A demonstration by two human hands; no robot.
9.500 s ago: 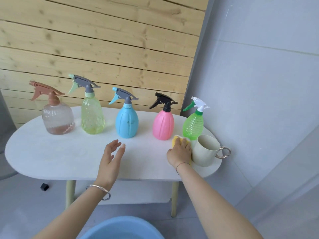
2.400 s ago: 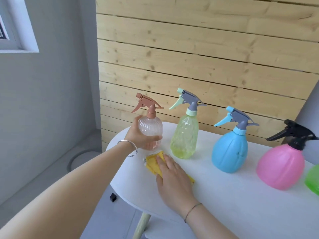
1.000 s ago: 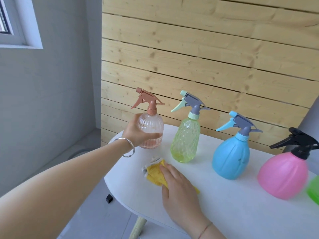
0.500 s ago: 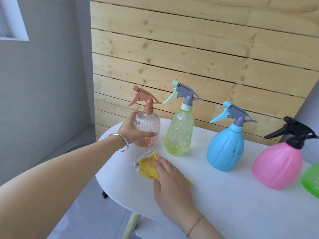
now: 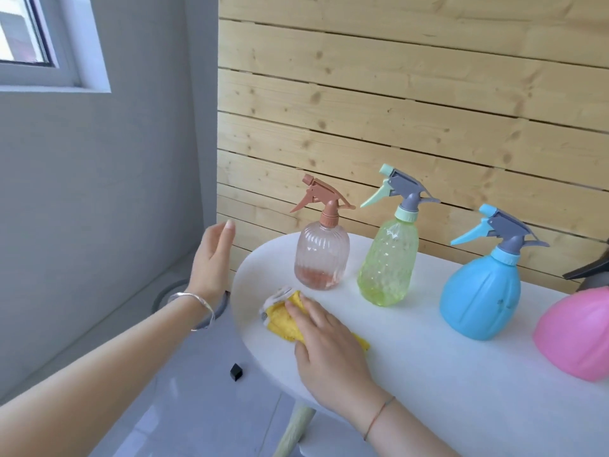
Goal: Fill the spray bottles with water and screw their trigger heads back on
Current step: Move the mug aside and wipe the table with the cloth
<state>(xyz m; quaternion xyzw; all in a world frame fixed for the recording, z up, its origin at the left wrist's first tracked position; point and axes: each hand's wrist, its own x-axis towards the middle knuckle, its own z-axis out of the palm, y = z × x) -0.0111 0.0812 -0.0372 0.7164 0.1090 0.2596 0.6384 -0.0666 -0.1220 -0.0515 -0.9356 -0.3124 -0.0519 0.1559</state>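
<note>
1. Left hand [image 5: 211, 262]: open, fingers straight, holding nothing. It hovers just left of the peach bottle [image 5: 321, 255], off the bench [image 5: 461, 374] edge, likely poised to take it.
2. Right hand [image 5: 329, 351]: flat, fingers extended, pressing the yellow cloth [image 5: 283, 321] onto the bench in front of that bottle. Reads as wiping up spills.
3. Bottles stand upright in a row at the back of the bench, which leaves the front strip free for the cloth.
4. Peach bottle: clear, ribbed, trigger head [image 5: 324, 201] on, only shallow liquid at the bottom.
5. Green bottle [image 5: 390, 258]: head on, level unclear. Blue bottle [image 5: 481, 291] and pink bottle [image 5: 576, 334]: opaque, so can't tell.
</note>
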